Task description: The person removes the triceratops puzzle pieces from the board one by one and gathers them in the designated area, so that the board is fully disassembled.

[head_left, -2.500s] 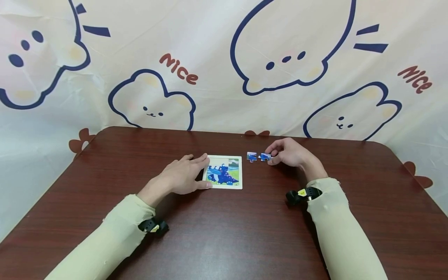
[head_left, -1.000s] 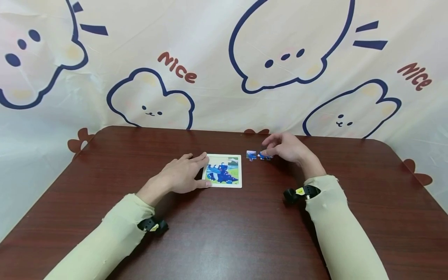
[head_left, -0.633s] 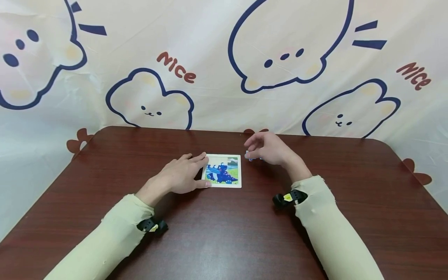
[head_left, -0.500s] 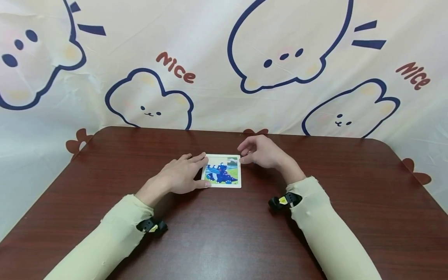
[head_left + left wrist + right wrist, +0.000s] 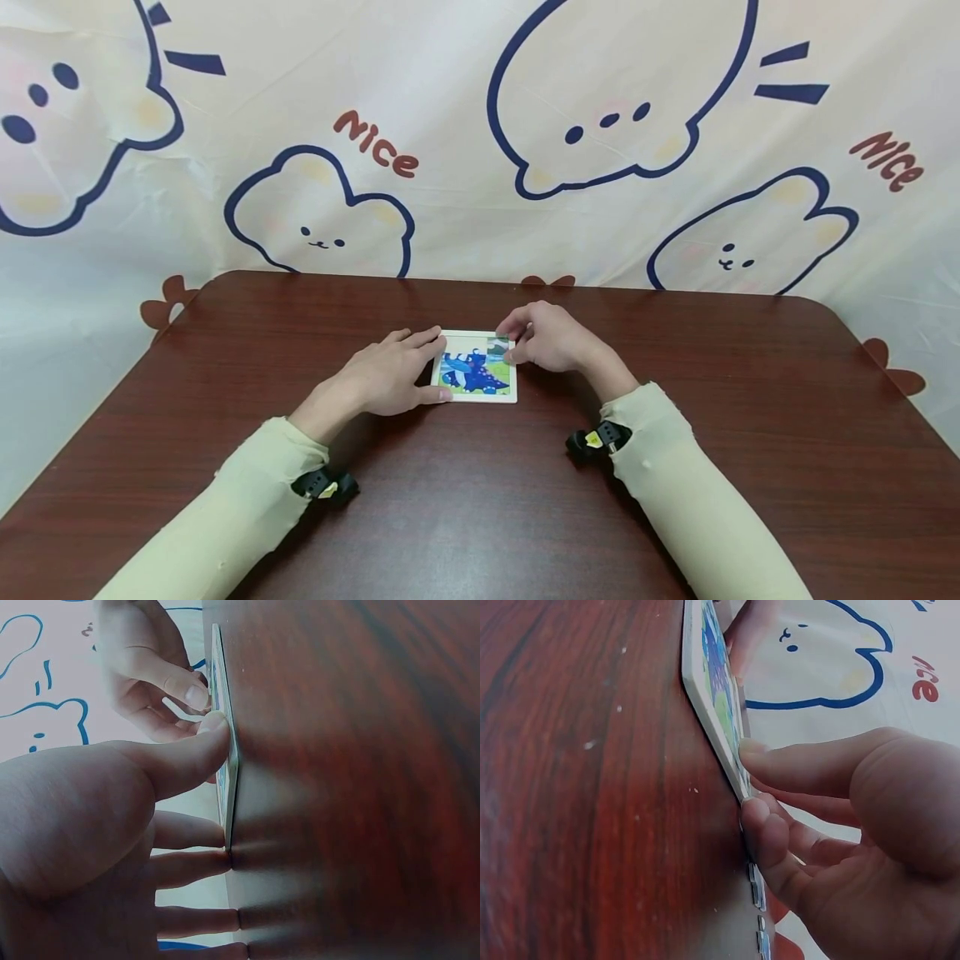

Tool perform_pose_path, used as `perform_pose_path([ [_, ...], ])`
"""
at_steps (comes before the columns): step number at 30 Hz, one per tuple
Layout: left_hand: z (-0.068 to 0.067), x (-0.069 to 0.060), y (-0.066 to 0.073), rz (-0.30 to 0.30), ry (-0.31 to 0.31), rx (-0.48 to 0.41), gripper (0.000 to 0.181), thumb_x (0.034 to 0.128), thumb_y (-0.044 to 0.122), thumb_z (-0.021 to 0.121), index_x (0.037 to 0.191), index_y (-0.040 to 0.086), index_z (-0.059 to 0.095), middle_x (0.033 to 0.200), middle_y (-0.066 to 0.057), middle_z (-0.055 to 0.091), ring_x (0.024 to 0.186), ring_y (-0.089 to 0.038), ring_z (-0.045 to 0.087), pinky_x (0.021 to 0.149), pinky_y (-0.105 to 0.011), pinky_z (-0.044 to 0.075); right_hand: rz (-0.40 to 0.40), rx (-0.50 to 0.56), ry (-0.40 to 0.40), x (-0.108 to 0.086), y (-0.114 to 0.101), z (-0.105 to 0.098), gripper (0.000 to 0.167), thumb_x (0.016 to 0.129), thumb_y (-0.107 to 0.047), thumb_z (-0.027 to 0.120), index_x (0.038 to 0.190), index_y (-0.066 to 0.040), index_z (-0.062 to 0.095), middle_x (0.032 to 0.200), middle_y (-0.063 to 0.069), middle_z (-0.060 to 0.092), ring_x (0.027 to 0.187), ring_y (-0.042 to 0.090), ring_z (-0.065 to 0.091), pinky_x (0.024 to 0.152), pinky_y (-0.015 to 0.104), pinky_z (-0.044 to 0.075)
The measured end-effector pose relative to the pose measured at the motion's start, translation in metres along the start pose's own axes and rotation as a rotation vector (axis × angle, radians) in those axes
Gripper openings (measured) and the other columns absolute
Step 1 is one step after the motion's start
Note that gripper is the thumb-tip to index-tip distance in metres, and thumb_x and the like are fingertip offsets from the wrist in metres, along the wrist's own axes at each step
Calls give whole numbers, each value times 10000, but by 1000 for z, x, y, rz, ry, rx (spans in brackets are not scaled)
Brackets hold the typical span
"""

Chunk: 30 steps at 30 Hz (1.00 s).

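A white-rimmed jigsaw puzzle board (image 5: 483,399) lies on the table, showing a blue dinosaur picture with a pale area at its upper left. My left hand (image 5: 390,375) rests at its left side, fingers straight, thumb on the near left corner and index finger at the far left corner. My right hand (image 5: 551,337) is over the far right corner, thumb and index finger apart around the corner puzzle piece (image 5: 496,344). In the right wrist view, the thumb touches the board's surface. Two loose puzzle pieces, one nearer piece (image 5: 757,889) and one farther (image 5: 763,943), lie beyond the board, hidden in the head view.
The brown wooden table (image 5: 465,500) extends to all sides of the board. Behind its far edge hangs a pale curtain (image 5: 450,208) with cartoon outlines. Each wrist wears a black strap with a small camera.
My right hand has moved left from the loose puzzle pieces to the board's far right corner. Those pieces stay on the table. My left hand has stayed on the board.
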<state>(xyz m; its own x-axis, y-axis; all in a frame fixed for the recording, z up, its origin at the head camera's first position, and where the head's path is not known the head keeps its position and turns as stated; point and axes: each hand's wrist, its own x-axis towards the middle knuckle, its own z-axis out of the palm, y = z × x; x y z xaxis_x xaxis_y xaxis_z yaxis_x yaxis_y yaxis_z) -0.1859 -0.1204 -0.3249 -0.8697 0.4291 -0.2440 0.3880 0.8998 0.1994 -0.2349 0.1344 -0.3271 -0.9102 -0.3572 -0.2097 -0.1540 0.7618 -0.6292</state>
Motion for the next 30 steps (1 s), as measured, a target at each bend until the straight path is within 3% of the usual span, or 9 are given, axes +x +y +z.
perform_pose_path([
  [16, 1, 1, -1, 6, 1, 4, 865, 979, 506, 711, 1661, 105, 362, 1761, -130, 290, 1594, -492, 294, 1205, -718, 362, -25, -40, -8, 0, -2, 1, 310, 946, -145, 791, 1253, -120, 755, 1212, 83, 727, 1090, 262, 612, 994, 412, 532],
  [30, -1, 0, 0, -6, -8, 0, 870, 979, 518, 706, 1666, 118, 355, 1766, -119, 282, 1603, -480, 280, 1222, -720, 335, 10, -32, 12, 2, -7, 6, 268, 951, -166, 796, 1215, -127, 773, 1190, 88, 715, 1125, 266, 605, 1048, 441, 523],
])
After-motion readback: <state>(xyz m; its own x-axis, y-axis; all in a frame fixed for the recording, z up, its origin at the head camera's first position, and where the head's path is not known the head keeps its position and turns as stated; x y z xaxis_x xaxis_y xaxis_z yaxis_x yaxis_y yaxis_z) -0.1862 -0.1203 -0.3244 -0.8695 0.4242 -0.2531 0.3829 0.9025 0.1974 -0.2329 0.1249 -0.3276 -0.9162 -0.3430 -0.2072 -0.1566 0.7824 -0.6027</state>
